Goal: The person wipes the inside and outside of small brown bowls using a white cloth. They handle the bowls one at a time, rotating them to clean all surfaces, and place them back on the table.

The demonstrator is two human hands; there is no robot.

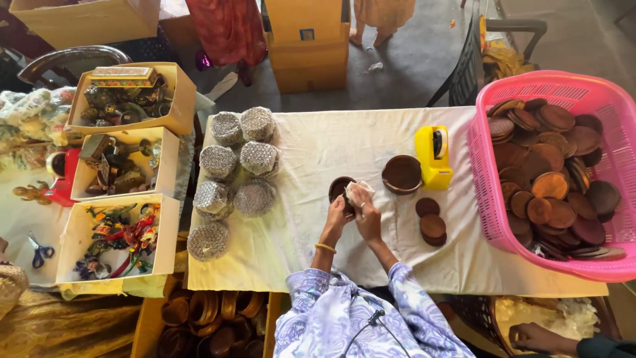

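My left hand [335, 219], with a gold bangle on its wrist, holds a small dark wooden bowl [338, 187] just above the white tablecloth [331, 142]. My right hand [366, 217] presses a crumpled white cloth [361, 193] against the bowl's rim. Both hands are close together at the middle of the table. A larger dark wooden bowl [401, 174] sits just to the right. Near my right hand lie three small round wooden discs [432, 224].
A yellow tape dispenser [434, 156] stands beside the larger bowl. A pink basket [483, 192] at the right holds several wooden discs. Several wrapped round bundles [236, 174] lie at the left, beside open boxes [169, 219] of trinkets. Another person's hand [535, 337] shows at bottom right.
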